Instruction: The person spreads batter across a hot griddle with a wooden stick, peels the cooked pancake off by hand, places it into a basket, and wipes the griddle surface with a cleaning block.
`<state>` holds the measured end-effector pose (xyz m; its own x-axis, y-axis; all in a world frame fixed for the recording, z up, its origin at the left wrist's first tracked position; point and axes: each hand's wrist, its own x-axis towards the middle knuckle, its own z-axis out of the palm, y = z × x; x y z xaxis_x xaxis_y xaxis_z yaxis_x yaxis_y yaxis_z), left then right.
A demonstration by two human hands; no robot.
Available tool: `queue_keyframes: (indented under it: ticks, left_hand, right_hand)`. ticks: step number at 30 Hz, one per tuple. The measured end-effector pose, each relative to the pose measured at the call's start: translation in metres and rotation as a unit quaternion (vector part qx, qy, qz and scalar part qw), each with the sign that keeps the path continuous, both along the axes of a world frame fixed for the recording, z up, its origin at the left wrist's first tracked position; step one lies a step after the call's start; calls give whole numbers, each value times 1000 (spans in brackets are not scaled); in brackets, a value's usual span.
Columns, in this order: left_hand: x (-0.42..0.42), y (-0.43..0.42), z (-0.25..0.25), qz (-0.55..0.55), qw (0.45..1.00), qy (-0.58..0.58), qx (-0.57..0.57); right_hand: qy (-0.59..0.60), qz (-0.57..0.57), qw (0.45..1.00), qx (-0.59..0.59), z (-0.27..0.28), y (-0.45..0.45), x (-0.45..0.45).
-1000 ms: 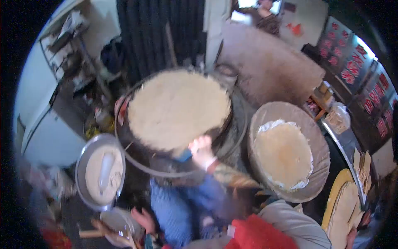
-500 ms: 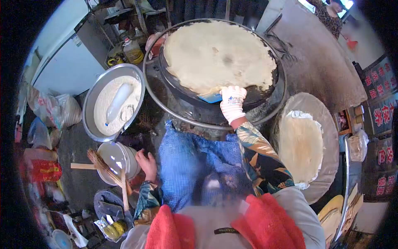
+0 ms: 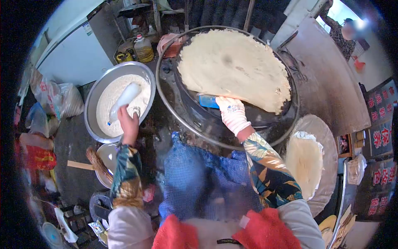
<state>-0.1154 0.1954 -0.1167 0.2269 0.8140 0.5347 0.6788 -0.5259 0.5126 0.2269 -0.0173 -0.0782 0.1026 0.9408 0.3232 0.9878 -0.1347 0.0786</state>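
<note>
My right hand (image 3: 233, 114), in a white knitted glove, grips a blue scraper (image 3: 208, 101) at the near edge of a large round griddle (image 3: 265, 120). A wide, thin pale flatbread (image 3: 232, 66) covers most of the griddle, and the scraper's blade is against its near left edge. My bare left hand (image 3: 129, 124) reaches over the rim of a metal basin (image 3: 92, 116) of pale flour-like powder or batter. Its fingers are apart, at the lower part of a translucent bottle (image 3: 127, 94) with a blue tip, which lies in the basin. Whether they touch it is unclear.
Right of me, a finished flatbread (image 3: 304, 164) lies on a round cloth-covered surface (image 3: 327, 182). A white bucket (image 3: 108, 155) with a brush (image 3: 96, 159) stands at left. An oil jug (image 3: 143, 50) is behind the basin. Another person (image 3: 346, 35) stands far right.
My left hand has moved up from beside the bucket to the bottle in the basin. My right hand has drawn the scraper along the flatbread's near edge, baring griddle there. The view has shifted.
</note>
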Motion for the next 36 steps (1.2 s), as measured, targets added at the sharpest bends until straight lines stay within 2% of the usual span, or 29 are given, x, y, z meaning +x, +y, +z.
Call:
queue_keyframes:
  ticks: [1, 2, 4, 8, 11, 12, 14, 15, 16, 18, 19, 20, 21, 22, 24, 25, 26, 27, 28, 29, 30, 31, 32, 34, 35, 36]
  left_hand:
    - [4, 18, 7, -18, 1000, 22, 10]
    - [10, 37, 12, -16, 1000, 23, 10]
    - [21, 76, 19, -49, 990, 119, 55]
    - [51, 119, 38, -95, 973, 198, 74]
    - [77, 144, 38, -115, 934, 328, 86]
    - [85, 150, 35, -117, 934, 327, 85]
    - [100, 161, 27, -178, 895, 377, 159]
    - [109, 163, 25, -189, 867, 421, 191]
    - [114, 163, 21, -189, 867, 419, 191]
    - [134, 155, 19, -273, 796, 464, 275]
    - [141, 156, 11, -322, 779, 481, 241]
    - [146, 158, -4, -352, 759, 439, 328]
    - [152, 140, 6, -355, 703, 564, 248]
    - [153, 116, 14, -349, 629, 676, 161]
    - [136, 85, -16, -346, 709, 595, 157]
    - [131, 60, -21, -333, 715, 597, 144]
    - [129, 29, -24, -322, 721, 599, 132]
    - [124, -5, -23, -319, 753, 553, 161]
    - [132, -42, -13, -354, 748, 560, 41]
    - [138, -87, -8, -323, 782, 532, 31]
    - [142, -129, -41, -281, 846, 448, 73]
    - [154, -168, -30, -325, 851, 409, 45]
    - [158, -206, -19, -324, 851, 411, 49]
    - [153, -270, -1, -423, 874, 212, 106]
    - [143, -283, 2, -424, 875, 212, 102]
    - [131, -289, 5, -441, 879, 184, -6]
  right_hand:
    - [19, -28, 995, -95, 9, 9, 0]
    - [19, -26, 995, -95, 10, 17, 0]
    - [18, -26, 996, -83, 6, 36, -1]
    - [0, -23, 997, -68, 3, 58, -1]
    - [4, -31, 998, -51, -8, 71, -1]
    - [3, -32, 998, -53, -5, 74, -3]
    - [107, -73, 984, -122, 9, 75, -9]
    - [106, -73, 984, -123, 8, 75, -9]
    - [79, -59, 987, -124, 8, 76, -7]
    - [49, -48, 990, -122, 16, 79, -7]
    - [72, -82, 980, -168, 31, 81, -12]
    - [96, -114, 965, -215, 39, 80, -16]
    - [69, -62, 992, -87, 6, 74, -6]
    - [69, -63, 992, -86, -3, 75, -2]
    - [-13, -13, 1000, 4, -9, 79, 2]
    - [-11, -14, 1000, 8, -3, 82, -1]
    - [22, -45, 998, -47, 6, 86, -7]
    - [53, -76, 991, -100, 14, 90, -9]
    - [54, -77, 991, -93, 12, 93, -8]
    - [19, -72, 995, -64, 2, 98, -5]
    - [-15, -65, 997, -35, 0, 104, -5]
    - [36, -103, 990, -91, 4, 111, -8]
    - [37, -103, 990, -86, 7, 116, -11]
    - [-4, -87, 994, -63, 6, 114, -12]
    - [-4, -86, 994, -68, 6, 111, -11]
    - [21, -87, 992, -91, 9, 112, -11]
